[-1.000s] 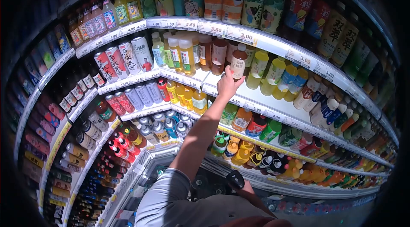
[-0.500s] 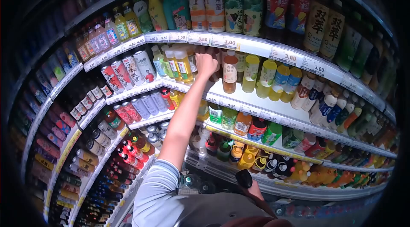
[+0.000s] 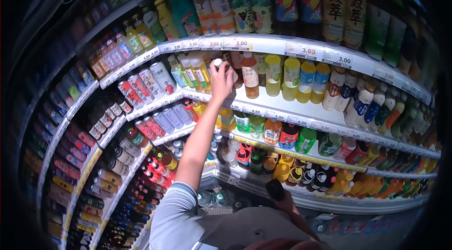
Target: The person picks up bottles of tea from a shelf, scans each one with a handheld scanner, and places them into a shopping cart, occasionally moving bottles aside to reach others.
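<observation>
My left hand (image 3: pixel 221 81) is at the upper middle shelf, its fingers closed round the upper part of a white-capped bottle (image 3: pixel 218 62). The hand hides most of that bottle. To its left stand bottles of yellow drink (image 3: pixel 201 74); on its right is an amber bottle with a pale label (image 3: pixel 250 75). Low in the view, my right hand (image 3: pixel 285 202) is closed on a black object (image 3: pixel 275 189) whose kind I cannot make out, in front of my body.
Curved shelves of drinks surround the hands. A price-tag rail (image 3: pixel 268 44) runs just above my left hand, with tall bottles (image 3: pixel 334 12) over it. Cans (image 3: pixel 162 78) stand to the left. Below are more bottles and a grey vented ledge (image 3: pixel 249 179).
My left hand has drawn back slightly from under the upper shelf, and a white cap now shows at its fingers. My right hand and the black object have shifted slightly. The view has shifted a little.
</observation>
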